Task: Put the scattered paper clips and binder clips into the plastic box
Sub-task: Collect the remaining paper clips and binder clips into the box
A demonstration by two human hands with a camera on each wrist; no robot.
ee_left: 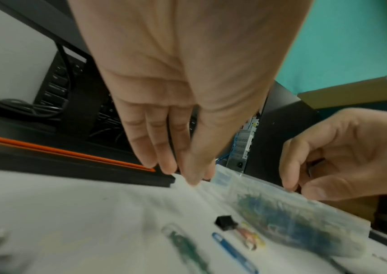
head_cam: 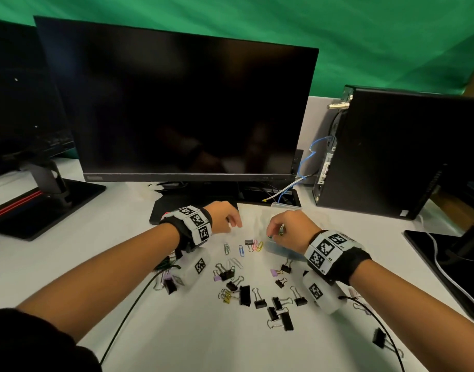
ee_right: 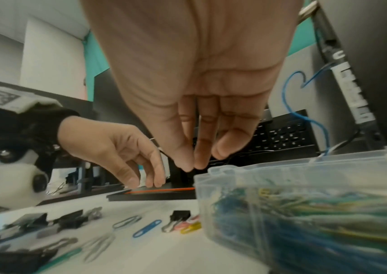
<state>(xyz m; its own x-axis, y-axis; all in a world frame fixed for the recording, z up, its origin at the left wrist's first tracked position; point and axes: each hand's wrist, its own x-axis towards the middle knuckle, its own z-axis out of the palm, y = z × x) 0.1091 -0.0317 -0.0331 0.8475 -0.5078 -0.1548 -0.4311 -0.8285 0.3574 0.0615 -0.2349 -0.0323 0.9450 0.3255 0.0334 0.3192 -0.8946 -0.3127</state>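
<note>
The clear plastic box [head_cam: 286, 251] [ee_right: 281, 185] [ee_left: 293, 218] holds a mass of coloured paper clips. My right hand [head_cam: 270, 234] [ee_right: 192, 166] hovers over its near-left corner, thumb and fingertips pinched together; a small green paper clip shows at the tips in the head view. My left hand [head_cam: 234, 224] [ee_right: 144, 181] hangs left of the box with loosely bent fingers and nothing in them. On the white table between the hands lie a green paper clip [head_cam: 226, 248], a blue paper clip [head_cam: 241, 250] [ee_right: 147, 228] and a small black binder clip [head_cam: 249, 242] [ee_right: 180, 216] beside pink and yellow clips.
Several black binder clips [head_cam: 245, 295] and a purple one [head_cam: 275, 272] are scattered nearer me. A dark monitor [head_cam: 176, 108] on its base [head_cam: 192, 208] stands behind the hands, a PC tower [head_cam: 396, 157] at the right. Thin black cables [head_cam: 128, 312] trail from both wrists.
</note>
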